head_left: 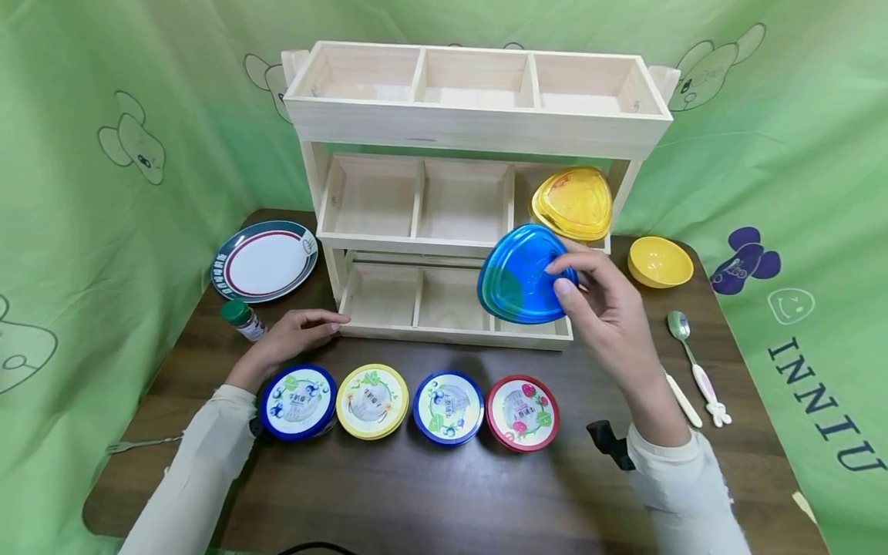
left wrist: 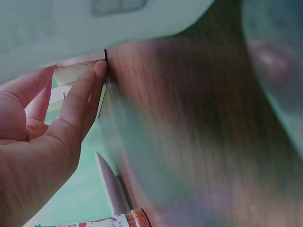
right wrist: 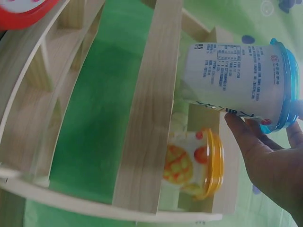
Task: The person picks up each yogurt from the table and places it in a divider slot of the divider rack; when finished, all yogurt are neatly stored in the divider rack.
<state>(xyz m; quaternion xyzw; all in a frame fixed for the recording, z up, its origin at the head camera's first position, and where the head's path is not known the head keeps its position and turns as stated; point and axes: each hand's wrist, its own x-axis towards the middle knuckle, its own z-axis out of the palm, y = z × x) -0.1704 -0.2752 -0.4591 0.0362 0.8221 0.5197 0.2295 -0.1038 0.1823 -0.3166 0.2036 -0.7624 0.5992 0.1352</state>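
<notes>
The right hand, fingers partly curled, pinches the blue-lidded tub by its lid. Just beyond these fingers, the yellow-lidded tub sits in the wooden rack. The left hand, fingers extended, touches the rack's lower corner.

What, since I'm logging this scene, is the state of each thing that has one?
White plastic tub with triangular blue lid: closed, held in the right grip
Plastic tub with triangular yellow lid: closed, shelved
Four round tubs with coloured lids: closed
Small green-capped bottle: capped
Round yellow bowl: right side up
Round white dark-rimmed plate: face up
Pale wooden shelf: standing
</notes>
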